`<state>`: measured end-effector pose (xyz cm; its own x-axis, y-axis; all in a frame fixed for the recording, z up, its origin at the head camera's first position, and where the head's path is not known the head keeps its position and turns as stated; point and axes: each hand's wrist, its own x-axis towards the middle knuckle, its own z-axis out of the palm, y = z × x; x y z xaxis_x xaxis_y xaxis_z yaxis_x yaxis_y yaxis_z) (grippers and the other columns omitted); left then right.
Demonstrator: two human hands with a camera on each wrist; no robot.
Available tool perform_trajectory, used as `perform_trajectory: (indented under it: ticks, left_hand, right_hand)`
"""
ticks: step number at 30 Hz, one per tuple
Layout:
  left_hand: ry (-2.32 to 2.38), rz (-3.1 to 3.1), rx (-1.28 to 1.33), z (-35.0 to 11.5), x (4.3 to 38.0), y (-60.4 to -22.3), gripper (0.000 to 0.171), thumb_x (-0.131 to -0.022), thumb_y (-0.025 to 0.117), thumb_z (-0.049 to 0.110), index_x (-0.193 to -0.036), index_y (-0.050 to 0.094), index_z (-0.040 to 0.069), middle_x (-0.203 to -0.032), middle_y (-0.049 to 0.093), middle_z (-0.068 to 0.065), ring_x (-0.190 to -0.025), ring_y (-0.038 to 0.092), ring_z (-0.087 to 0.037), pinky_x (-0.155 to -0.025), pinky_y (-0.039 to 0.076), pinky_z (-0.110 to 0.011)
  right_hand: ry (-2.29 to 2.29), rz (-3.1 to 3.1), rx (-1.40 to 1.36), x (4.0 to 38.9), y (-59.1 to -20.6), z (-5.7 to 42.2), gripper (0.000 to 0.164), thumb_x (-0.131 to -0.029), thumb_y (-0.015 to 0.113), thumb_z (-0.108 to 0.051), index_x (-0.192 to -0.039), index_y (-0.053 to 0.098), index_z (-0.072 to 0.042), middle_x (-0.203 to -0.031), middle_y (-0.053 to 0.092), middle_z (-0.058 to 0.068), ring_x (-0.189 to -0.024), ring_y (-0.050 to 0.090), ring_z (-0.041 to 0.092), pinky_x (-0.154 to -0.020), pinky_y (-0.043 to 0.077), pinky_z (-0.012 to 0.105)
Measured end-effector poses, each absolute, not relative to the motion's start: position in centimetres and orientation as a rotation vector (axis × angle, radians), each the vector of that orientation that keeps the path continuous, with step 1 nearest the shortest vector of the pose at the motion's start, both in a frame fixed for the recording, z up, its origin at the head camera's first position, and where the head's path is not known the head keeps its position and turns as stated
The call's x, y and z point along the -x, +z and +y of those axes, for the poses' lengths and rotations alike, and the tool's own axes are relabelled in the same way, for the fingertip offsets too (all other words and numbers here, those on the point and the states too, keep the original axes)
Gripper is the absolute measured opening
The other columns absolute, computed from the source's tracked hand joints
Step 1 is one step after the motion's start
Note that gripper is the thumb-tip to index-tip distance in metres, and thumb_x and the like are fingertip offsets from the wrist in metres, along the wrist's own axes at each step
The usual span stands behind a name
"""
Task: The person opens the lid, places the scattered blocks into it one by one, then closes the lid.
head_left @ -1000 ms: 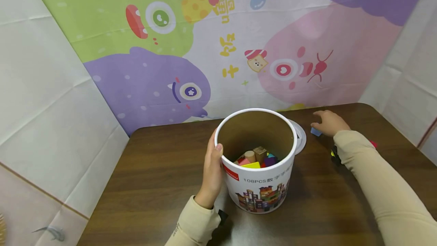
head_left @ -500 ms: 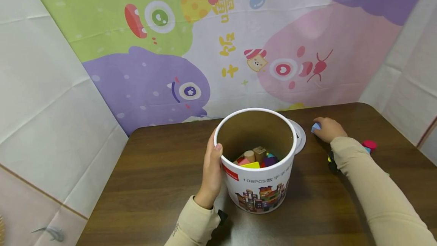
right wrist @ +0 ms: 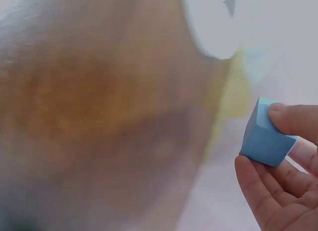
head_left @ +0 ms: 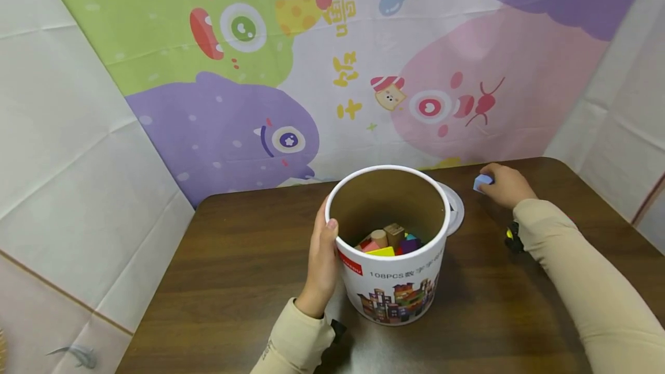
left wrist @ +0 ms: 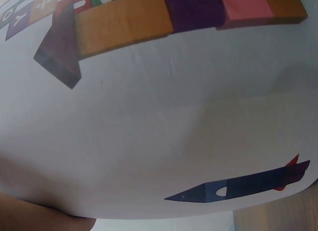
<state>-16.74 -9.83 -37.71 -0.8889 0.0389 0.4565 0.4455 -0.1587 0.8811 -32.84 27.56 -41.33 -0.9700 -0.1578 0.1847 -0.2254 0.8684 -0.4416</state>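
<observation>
A white bucket [head_left: 392, 299] with a red label and printed toy blocks stands upright on the table. My left hand [head_left: 323, 261] holds its left side just under the rim, thumb toward me and fingers round the far side. The left wrist view is filled by the printed bucket wall [left wrist: 149, 116]. Coloured and plain wooden blocks [head_left: 381, 239] lie inside. Right of the bucket, near the table's back edge, my right hand [head_left: 506, 185] pinches a light blue block [head_left: 482, 182]. In the right wrist view the blue block [right wrist: 268, 136] sits between thumb and fingers.
A round white lid [head_left: 455, 208] lies behind the bucket's right side, partly hidden by it. The brown wooden table [head_left: 249, 270] meets a cartoon-printed cloth [head_left: 358, 149] at its back. White panels [head_left: 78, 149] stand at the left and right.
My right hand has come down on the blue block, taken hold of it, and moved slightly toward the table's back edge with it. The left hand and bucket have stayed in place.
</observation>
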Motion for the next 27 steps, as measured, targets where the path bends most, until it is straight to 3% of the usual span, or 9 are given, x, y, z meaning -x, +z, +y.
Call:
perform_trajectory:
  ticks: [11, 21, 27]
  left_hand:
    - [-2.141, -1.822, 0.566, -9.8, 16.8, -37.8, 0.051, -0.092, 0.033, 0.029, -0.142, 0.031, 0.018, -0.141, 0.035, -0.01, -0.126, 0.033, -0.038, -0.101, 0.024, -0.062]
    - [-2.161, -1.813, 0.594, -9.7, 16.8, -37.8, 0.051, -0.092, 0.034, 0.032, -0.142, 0.03, 0.021, -0.142, 0.034, -0.01, -0.126, 0.033, -0.041, -0.1, 0.025, -0.063]
    - [-2.184, -1.808, 0.587, -9.7, 16.8, -37.9, 0.053, -0.092, 0.035, 0.035, -0.142, 0.029, 0.021, -0.142, 0.034, -0.01, -0.127, 0.032, -0.041, -0.1, 0.026, -0.063]
  right_hand:
    - [0.705, -2.735, -0.519, 30.9, -34.6, 24.7, 0.034, -0.084, 0.062, -0.015, -0.113, 0.059, 0.003, -0.098, 0.064, 0.021, -0.082, 0.059, 0.03, -0.075, 0.047, 0.047]
    - [0.721, -2.62, -0.734, 26.2, -28.8, 19.7, 0.04, -0.081, 0.068, -0.017, -0.118, 0.058, -0.004, -0.099, 0.065, 0.013, -0.085, 0.061, 0.024, -0.078, 0.051, 0.044]
    - [0.709, -2.47, -0.982, 23.1, -26.4, 16.9, 0.041, -0.076, 0.072, -0.011, -0.114, 0.059, -0.004, -0.095, 0.065, 0.004, -0.082, 0.061, 0.014, -0.074, 0.054, 0.034]
